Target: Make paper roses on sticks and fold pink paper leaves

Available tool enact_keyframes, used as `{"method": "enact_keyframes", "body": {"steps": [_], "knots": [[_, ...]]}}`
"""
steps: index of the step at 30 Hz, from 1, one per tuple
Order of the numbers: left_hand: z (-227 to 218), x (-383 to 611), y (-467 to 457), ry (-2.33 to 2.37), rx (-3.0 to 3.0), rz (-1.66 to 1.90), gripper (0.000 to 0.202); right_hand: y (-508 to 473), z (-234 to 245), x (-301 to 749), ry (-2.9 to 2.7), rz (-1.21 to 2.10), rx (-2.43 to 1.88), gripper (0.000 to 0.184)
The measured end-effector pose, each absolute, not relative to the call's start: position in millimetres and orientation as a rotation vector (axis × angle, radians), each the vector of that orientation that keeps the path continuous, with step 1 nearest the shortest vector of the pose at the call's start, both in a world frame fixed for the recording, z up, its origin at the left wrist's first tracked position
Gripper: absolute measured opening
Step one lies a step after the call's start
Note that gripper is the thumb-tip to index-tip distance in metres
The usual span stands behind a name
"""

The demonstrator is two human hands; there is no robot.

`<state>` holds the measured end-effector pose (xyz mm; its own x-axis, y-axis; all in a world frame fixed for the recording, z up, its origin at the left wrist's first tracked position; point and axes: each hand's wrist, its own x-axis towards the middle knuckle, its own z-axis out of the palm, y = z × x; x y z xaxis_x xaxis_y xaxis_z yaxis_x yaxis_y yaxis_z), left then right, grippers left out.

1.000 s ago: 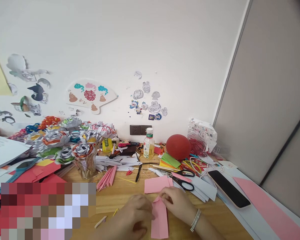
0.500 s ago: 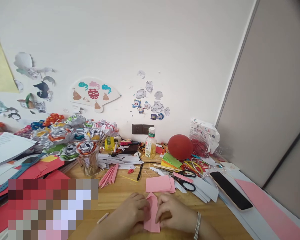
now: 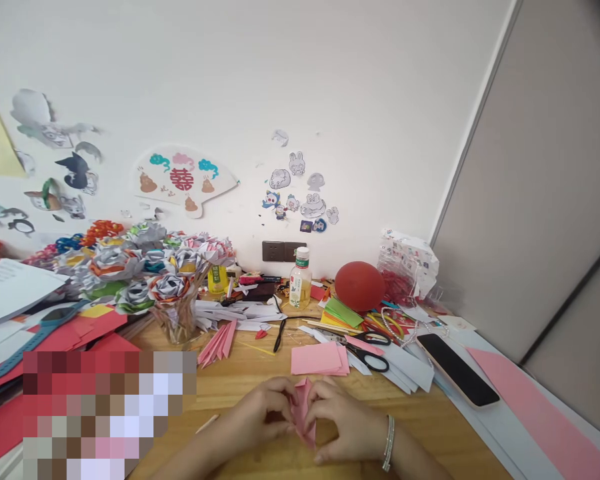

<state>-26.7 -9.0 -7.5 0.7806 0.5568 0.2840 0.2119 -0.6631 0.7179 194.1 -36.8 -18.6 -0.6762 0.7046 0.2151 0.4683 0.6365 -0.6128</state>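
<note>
Between my two hands is a small piece of pink paper [image 3: 304, 407], creased lengthwise with a pointed top end. My left hand [image 3: 270, 410] pinches its left side, fingers curled at the edge. From the other side my right hand [image 3: 333, 417], with a silvery bracelet at the wrist, grips the right edge, its fingertips close to those of the left. The fingers cover part of the paper. Just beyond them a short stack of pink paper rectangles [image 3: 316, 359] lies on the wooden table [image 3: 220, 390].
Right of the stack lie black-handled scissors [image 3: 375, 360], white paper strips [image 3: 405, 370] and a phone [image 3: 457, 370]. Behind stand a bottle [image 3: 301, 279] and a red balloon [image 3: 360, 287]. Folded pink strips [image 3: 219, 343] and a cup of paper flowers [image 3: 173, 320] are at left.
The pink paper, flatter and wider before, is now narrower, its sides drawn up and inward. Both hands have moved slightly away from me and closer together. The view has shifted a little.
</note>
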Motion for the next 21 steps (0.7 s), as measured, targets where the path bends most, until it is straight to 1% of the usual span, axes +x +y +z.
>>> {"method": "enact_keyframes", "body": {"steps": [4,7,13,18,21], "knots": [[-12.2,-28.9,-5.7,0.581,2.256,0.661,0.019,-40.8,-9.7,188.4,-2.428,0.560,-0.975,0.011],[-11.6,-31.6,-3.7,0.525,2.282,0.574,0.016,-39.6,-7.5,189.2,-2.448,0.516,-1.032,0.006],[-3.5,-31.6,-4.5,0.475,2.267,0.523,0.022,-33.3,-11.3,194.2,-2.429,0.641,-1.089,0.016],[-9.5,-29.6,-0.9,0.546,2.241,0.518,0.033,-32.8,-11.8,191.9,-2.323,0.776,-1.193,0.015],[-13.1,-29.2,-0.4,0.562,2.205,0.520,0.034,-31.2,-14.7,191.3,-2.256,0.842,-1.205,0.016]]}}
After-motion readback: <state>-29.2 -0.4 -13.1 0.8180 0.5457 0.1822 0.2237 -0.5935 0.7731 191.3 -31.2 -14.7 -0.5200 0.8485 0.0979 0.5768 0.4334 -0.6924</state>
